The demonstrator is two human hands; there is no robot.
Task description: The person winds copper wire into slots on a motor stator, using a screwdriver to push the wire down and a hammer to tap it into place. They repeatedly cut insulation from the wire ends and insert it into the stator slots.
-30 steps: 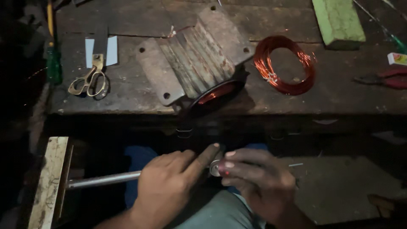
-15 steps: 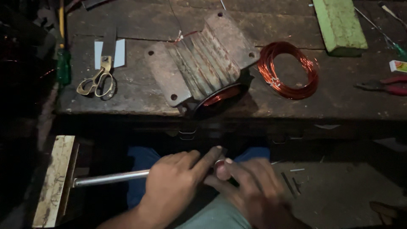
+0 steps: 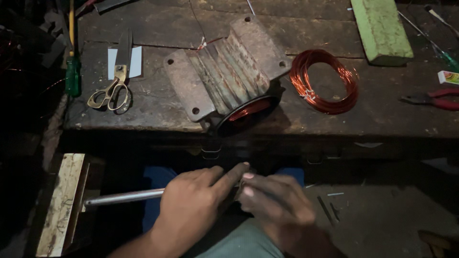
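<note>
Below a worn workbench (image 3: 143,110), the left hand (image 3: 191,210) grips a metal rod (image 3: 124,197), fingers closed around it. Touching it, the right hand (image 3: 277,205) pinches shut; what it holds is hidden. On the bench, a ribbed motor housing (image 3: 224,71) contains copper windings (image 3: 248,109).

Left hand (image 3: 191,208) lies palm down, fingers (image 3: 229,176) extended rightward, tips touching the right hand (image 3: 275,205). Right hand's fingers (image 3: 248,191) are curled, knuckles up, pointing left.
</note>
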